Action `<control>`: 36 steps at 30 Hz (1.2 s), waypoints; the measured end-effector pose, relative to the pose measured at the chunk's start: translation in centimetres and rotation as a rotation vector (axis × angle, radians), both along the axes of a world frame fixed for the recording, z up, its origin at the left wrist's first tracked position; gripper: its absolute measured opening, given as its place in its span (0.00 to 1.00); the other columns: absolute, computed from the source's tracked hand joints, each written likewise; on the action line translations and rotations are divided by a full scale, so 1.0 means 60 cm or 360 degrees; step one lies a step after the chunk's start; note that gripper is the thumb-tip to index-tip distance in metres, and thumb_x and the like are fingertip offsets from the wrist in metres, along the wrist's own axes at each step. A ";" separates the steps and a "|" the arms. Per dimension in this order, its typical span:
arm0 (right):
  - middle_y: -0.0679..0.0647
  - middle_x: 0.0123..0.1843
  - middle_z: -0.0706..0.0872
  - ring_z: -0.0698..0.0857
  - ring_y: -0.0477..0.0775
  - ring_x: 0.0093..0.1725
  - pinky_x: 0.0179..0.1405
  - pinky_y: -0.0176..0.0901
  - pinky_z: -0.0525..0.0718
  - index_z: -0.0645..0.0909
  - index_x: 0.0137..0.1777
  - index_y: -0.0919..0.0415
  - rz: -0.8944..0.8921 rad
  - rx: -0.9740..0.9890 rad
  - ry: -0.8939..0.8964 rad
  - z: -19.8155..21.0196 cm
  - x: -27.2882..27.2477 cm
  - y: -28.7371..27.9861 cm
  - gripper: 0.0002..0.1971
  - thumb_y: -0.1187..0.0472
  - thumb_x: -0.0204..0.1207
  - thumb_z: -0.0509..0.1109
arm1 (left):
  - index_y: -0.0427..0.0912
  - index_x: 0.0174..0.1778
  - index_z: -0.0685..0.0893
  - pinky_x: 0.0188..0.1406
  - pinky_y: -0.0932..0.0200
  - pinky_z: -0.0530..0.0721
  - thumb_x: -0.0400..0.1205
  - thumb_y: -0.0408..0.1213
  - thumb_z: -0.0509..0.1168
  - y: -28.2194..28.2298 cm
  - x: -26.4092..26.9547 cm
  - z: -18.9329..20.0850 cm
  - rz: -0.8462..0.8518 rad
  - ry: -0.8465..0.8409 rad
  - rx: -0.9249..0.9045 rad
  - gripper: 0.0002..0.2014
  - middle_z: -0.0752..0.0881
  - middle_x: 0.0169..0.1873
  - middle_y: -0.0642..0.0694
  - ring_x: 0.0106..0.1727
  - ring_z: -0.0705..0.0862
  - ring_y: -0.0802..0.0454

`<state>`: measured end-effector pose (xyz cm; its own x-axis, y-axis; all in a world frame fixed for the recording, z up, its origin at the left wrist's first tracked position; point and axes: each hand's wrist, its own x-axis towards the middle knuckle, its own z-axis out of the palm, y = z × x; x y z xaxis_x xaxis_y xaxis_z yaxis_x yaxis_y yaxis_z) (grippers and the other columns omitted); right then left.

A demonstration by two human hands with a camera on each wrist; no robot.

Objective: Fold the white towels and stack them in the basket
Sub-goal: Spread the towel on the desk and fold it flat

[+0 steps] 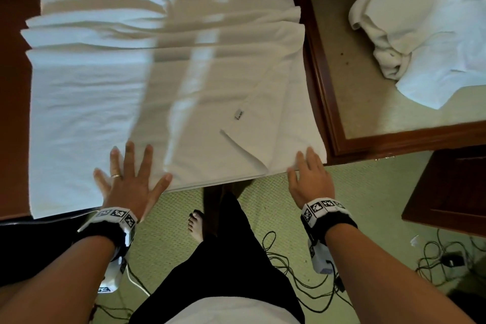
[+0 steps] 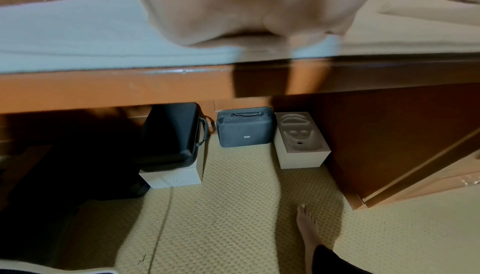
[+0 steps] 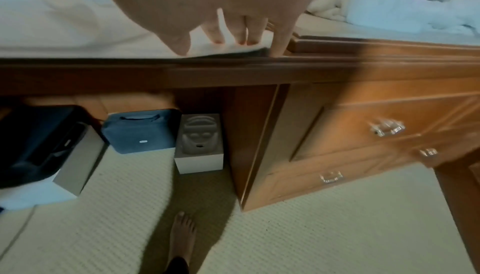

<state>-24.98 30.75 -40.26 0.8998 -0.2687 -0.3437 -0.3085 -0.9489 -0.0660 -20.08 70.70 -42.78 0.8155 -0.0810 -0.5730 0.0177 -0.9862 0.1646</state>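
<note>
The left hand lies flat with all five fingers spread wide, palm down on the large white towel, which covers most of the wooden tabletop; a ring sits on one finger. The towel stretches away from the fingertips in long loose pleats, and its near hem runs along the tabletop edge just under the wrist. Off to the thumb side, the right hand rests at the towel's near corner with fingers straight and close together, tips touching the cloth at the edge; in the right wrist view those fingers point down onto the hem, thumb set slightly apart, holding nothing. Between the two hands a folded-over flap of the towel makes a diagonal ridge, and a small label lies beyond it, ahead of the right hand's fingertips. Past the right hand, across a raised wooden rim, a second white towel sits crumpled in a heap on a lower pale surface, well apart from both hands. Below the right wrist are drawers with clear handles. Under the tabletop, beneath the hands, stand a black case on a white box, a dark grey case and another white box with a moulded insert. A bare foot rests on the pale green carpet between the wrists, and black cables trail across the floor near the right forearm. The basket does not show in any view.
</note>
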 end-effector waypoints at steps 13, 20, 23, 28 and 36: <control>0.60 0.63 0.77 0.79 0.63 0.58 0.49 0.54 0.81 0.77 0.64 0.61 0.0470 -0.0002 -0.0153 0.033 0.166 0.192 0.19 0.48 0.81 0.66 | 0.67 0.78 0.20 0.77 0.24 0.32 0.69 0.82 0.28 -0.001 0.004 0.023 -0.0025 0.0172 0.0013 0.46 0.14 0.76 0.54 0.80 0.17 0.44; 0.59 0.44 0.84 0.82 0.61 0.42 0.38 0.45 0.73 0.80 0.45 0.64 -0.0197 0.0503 -0.0465 0.061 0.153 0.136 0.09 0.60 0.83 0.63 | 0.68 0.77 0.20 0.77 0.25 0.30 0.65 0.85 0.27 0.002 0.009 0.034 -0.0021 0.0250 -0.0035 0.48 0.14 0.77 0.54 0.79 0.16 0.44; 0.62 0.34 0.86 0.86 0.63 0.34 0.34 0.51 0.83 0.76 0.34 0.61 -0.1065 0.0759 -0.0614 0.056 0.090 0.055 0.11 0.56 0.74 0.68 | 0.69 0.77 0.20 0.77 0.25 0.30 0.65 0.85 0.26 0.002 0.008 0.035 -0.0023 0.0253 -0.0041 0.47 0.14 0.77 0.54 0.80 0.16 0.44; 0.64 0.53 0.86 0.87 0.68 0.51 0.47 0.53 0.84 0.82 0.48 0.61 -0.1688 0.0604 -0.0361 0.039 0.001 -0.030 0.08 0.58 0.74 0.71 | 0.69 0.77 0.20 0.77 0.24 0.31 0.66 0.84 0.27 0.001 0.008 0.033 -0.0010 0.0202 -0.0051 0.46 0.14 0.76 0.55 0.80 0.17 0.44; 0.56 0.89 0.45 0.50 0.63 0.87 0.79 0.64 0.61 0.49 0.87 0.48 0.0497 0.0044 -0.0072 0.027 0.026 0.061 0.47 0.46 0.73 0.71 | 0.65 0.78 0.19 0.78 0.25 0.33 0.65 0.88 0.46 0.006 -0.003 0.018 -0.0105 0.0048 0.0018 0.58 0.15 0.78 0.52 0.82 0.19 0.42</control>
<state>-23.45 34.41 -38.64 0.9519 0.0319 -0.3047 0.0012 -0.9950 -0.1002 -20.24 71.09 -41.68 0.7910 -0.1276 -0.5984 -0.0428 -0.9871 0.1540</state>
